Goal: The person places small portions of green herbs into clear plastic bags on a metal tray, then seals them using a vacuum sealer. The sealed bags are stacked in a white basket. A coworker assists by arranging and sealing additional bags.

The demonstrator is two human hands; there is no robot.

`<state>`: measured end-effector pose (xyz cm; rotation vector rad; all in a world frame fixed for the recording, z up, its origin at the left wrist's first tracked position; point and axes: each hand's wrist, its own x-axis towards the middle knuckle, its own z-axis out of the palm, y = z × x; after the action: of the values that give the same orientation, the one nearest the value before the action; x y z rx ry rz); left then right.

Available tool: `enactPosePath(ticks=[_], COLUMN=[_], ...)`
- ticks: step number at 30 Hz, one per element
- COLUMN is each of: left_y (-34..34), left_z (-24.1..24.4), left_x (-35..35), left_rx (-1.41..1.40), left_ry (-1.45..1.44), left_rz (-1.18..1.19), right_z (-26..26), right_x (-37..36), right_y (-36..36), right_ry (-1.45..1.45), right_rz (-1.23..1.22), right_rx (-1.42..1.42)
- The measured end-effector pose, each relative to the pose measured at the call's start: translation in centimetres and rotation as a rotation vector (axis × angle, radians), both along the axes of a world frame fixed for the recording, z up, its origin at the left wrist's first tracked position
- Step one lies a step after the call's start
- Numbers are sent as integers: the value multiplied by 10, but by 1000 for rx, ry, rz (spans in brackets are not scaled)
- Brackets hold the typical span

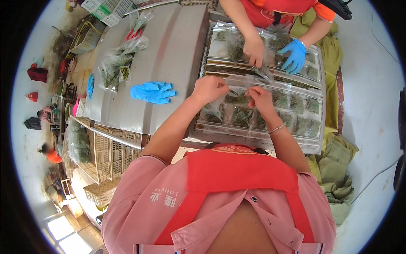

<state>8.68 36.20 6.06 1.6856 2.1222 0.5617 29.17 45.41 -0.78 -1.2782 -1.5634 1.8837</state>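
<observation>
My left hand [211,88] pinches the edge of a clear plastic bag [241,80] over the near row of the vacuum sealer's bed [312,144]. With bent fingers, my right hand [261,100] grips the bag's edge a little farther right; its fingertips partly hide the hold. Beneath and beside both hands lie several clear bags of green plant material [242,116], set in two rows. Across the bed, a co-worker's bare hand [254,50] holds a filled bag [263,72]. The co-worker's other hand wears a blue glove [293,55] and is spread over the far bags.
A broad metal lid [177,41] lies to the left. On it are blue gloves [153,92], filled bags [112,71] and red-handled scissors [134,33]. Stacked plastic crates [111,155] stand lower left. Green woven sacks [337,158] line the right side by the wall.
</observation>
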Motion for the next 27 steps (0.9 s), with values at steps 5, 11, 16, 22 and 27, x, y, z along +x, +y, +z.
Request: enactPosePath(ticks=[5,11,16,22,27], left_y=[12,23,12,5,0], left_z=[-3,-15,4,8,-19], left_x=[-5,-9,-10,-25,-30], left_rx=[-234,-612,-452,-161,96], left_ry=[166,427,314,-59,-464], left_rz=[-11,-104,45,304,469], right_z=[-13,-42,-65,-50,24], right_x=[-22,-57,-68,-43,-28], right_y=[0,7,27,43,-19], right_ry=[-360,-541,-737,-691,-380], right_rz=[71,397,592,336,327], right_rx=[513,575,721,600,902])
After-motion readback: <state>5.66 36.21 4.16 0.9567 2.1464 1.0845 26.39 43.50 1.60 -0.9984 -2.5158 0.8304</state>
